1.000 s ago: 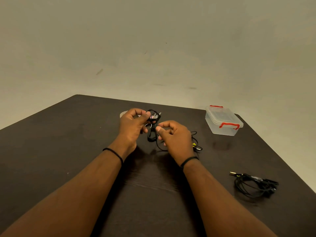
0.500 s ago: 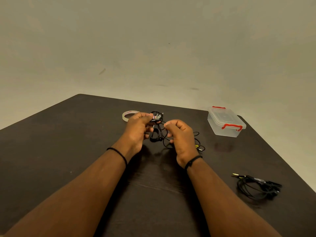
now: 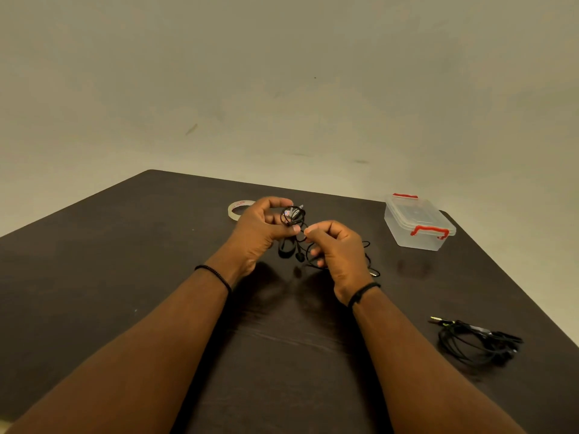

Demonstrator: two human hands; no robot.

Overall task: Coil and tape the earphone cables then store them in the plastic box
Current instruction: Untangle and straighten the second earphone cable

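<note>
Black earphone cable [image 3: 294, 228] half coiled above dark table [image 3: 125, 261]: loops pinched in left hand [image 3: 261, 228], loose strand pinched by right hand [image 3: 336, 249]. Coiling underway; next, probably winding the slack, then tape roll [image 3: 239, 209], far left.

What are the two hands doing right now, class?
Left hand: closed, holding the coiled part of the earphone cable.
Right hand: closed, pinching the loose run of the same cable.
</note>
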